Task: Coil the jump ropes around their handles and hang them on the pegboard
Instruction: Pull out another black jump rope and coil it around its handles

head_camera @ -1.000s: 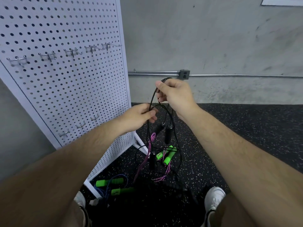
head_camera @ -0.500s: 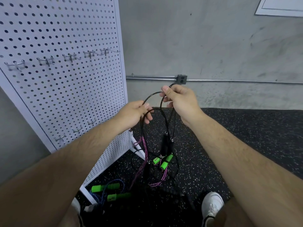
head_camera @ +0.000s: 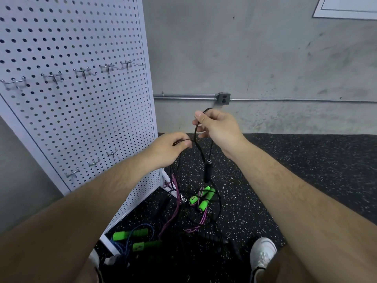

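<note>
Item: black jump rope [head_camera: 195, 133], strung between both hands. I log its black handle [head_camera: 208, 172] dangling just below the right hand [head_camera: 220, 129], long axis near vertical. Right hand: thumb and fingers pinch the rope's top bend. Left hand [head_camera: 168, 149]: lower, nearer the pegboard [head_camera: 81, 111], fingers curled, pinching the same rope. Empty hooks [head_camera: 83, 71] lie up and left, on the left hand's side.

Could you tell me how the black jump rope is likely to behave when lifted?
The black rope is probably floppy: it droops in loose curves between the left hand and right hand. Its handle hangs straight down, so it will likely swing like a small weight. It seems tangled with the purple rope, which may drag along.
</note>
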A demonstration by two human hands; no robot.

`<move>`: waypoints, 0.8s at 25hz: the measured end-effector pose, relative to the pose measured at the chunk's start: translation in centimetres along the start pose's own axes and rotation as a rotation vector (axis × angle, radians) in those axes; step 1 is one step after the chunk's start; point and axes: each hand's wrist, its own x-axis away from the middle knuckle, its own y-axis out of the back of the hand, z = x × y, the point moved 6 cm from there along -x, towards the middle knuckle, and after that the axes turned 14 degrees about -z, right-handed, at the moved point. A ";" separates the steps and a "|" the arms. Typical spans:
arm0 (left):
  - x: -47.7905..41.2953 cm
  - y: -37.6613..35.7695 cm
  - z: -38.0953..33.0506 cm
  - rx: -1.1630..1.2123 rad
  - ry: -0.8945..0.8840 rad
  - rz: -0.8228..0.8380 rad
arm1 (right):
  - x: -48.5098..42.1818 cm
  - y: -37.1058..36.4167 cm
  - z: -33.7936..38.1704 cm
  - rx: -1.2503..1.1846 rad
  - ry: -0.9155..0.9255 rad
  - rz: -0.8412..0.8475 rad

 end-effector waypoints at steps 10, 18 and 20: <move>-0.3 1.8 1.5 0.092 0.133 -0.104 | 1.4 -0.6 -2.2 0.529 -0.029 0.352; 0.1 1.8 0.7 -0.203 0.037 -0.243 | 1.2 -1.3 0.6 0.509 0.220 0.241; 0.2 1.8 -0.2 -0.020 -0.004 -0.192 | 1.1 -1.2 1.4 0.419 0.257 0.189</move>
